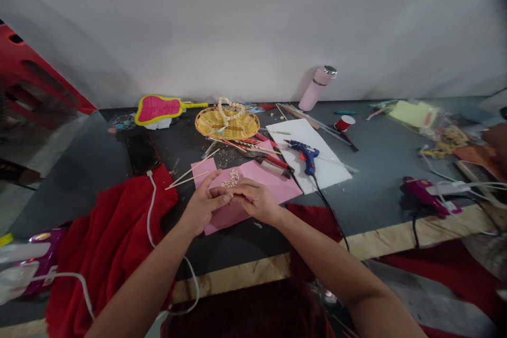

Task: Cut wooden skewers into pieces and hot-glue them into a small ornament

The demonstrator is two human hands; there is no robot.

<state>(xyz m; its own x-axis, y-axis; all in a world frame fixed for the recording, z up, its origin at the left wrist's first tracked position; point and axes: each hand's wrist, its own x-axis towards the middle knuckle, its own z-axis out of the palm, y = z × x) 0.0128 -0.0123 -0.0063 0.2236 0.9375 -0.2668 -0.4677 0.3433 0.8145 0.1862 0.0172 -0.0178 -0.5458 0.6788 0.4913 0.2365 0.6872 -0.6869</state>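
My left hand (204,205) is over the pink paper (273,174), its thumb and fingers closed on a small cream-coloured piece at the tips. Against those fingertips, my right hand (256,200) is closed in a pinch; what it grips is hidden by its own fingers. Just beyond both hands, a small heap of cream-coloured pieces (231,177) lies on the paper. Two thin wooden sticks (192,171) rest across the paper's left corner. Behind, a yellow woven basket (202,124) carries a string of similar cream pieces (229,113).
A blue glue gun (307,156) lies on white paper (328,174), its black cord running to the front edge. Pliers (273,161) lie near the paper. A phone (141,153), red cloth (114,216), pink bottle (317,88) and power strip (431,198) are around.
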